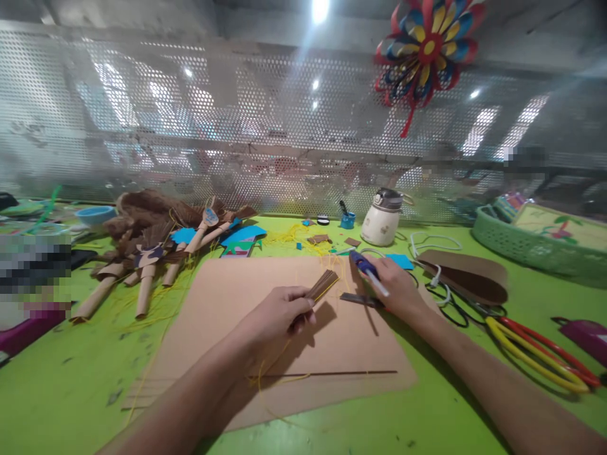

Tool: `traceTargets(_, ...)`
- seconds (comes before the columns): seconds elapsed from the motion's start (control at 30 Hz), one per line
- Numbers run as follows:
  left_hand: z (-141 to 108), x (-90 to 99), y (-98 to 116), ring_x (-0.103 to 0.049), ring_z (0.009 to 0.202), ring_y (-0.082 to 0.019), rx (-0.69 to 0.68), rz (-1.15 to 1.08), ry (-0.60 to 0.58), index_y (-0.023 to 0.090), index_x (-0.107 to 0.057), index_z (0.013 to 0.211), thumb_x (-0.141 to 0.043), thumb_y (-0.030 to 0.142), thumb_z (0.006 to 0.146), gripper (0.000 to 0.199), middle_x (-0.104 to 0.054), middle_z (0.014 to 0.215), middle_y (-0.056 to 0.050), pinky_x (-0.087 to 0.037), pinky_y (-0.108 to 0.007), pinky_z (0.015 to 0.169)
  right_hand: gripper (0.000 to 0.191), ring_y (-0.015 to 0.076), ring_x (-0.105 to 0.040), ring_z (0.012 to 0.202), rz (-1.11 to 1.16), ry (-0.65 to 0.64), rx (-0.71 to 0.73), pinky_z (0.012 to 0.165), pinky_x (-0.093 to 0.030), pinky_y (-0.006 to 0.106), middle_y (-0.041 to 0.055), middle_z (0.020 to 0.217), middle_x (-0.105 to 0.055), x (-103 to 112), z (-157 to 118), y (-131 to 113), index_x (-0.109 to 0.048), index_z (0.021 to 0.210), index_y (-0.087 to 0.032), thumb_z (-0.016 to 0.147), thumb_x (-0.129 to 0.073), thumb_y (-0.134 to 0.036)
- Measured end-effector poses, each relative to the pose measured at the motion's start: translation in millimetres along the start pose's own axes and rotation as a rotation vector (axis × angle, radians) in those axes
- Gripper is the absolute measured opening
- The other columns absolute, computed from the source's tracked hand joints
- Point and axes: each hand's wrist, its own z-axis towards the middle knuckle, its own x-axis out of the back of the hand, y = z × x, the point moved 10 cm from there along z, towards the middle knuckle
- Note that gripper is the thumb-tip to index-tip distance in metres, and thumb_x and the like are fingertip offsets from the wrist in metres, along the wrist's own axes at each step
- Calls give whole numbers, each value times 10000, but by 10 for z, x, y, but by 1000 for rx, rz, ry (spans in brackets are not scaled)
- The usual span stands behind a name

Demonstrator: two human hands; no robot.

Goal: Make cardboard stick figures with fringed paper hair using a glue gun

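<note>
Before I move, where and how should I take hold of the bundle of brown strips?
Take the bundle of brown strips by its free far end, probably from the right: it slants away and rightward, while the left hand holds its near end.

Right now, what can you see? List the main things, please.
Glue gun: 1, blue, right of centre
Strip bundle: 1, brown, centre
Kraft paper: count unclear, tan, mid-table
Tube dolls: several, tan, left
Bowl: 1, blue, back left
Lidded flask: 1, white, behind kraft paper
Basket: 1, green, far right
Flower ornament: 1, multicoloured, upper right
Perforated screen: count unclear, grey, background
Table: 1, lime green, beneath
Left hand: 1, bare, holding strip bundle
Right hand: 1, bare, holding glue gun
</note>
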Motion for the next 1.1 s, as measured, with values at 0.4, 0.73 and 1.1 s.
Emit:
traceTargets(0.4,-9,67,46,-346,455,-55,-28,-3,-58,145,-535,662,-616,352,683,224,-482,565,37,-196,-204,427,418,265,-557,1066,213,-165,-12,938,-422,411,134,1160,-614,-44,-30,233,-608,1139,-145,723,-616,-190)
traceTargets(0.73,-143,-163,135,-339,458,-72,-76,176,-232,137,-652,753,-564,270,703,167,-486,548,37,-228,-219,456,475,229,-436,1216,470,-268,411,1021,-367,423,88,1275,-530,607,-283,-1170,-497,1259,-240,799,-616,-249)
traceTargets(1.1,-208,-223,213,-461,589,-113,-216,442,-253,158,-702,948,-521,287,765,288,-582,660,7,-316,-232,552,142,137,-595,729,675,-328,279,673,-454,249,31,820,-687,432,-306,-1147,-668,928,-172,805,-600,-189)
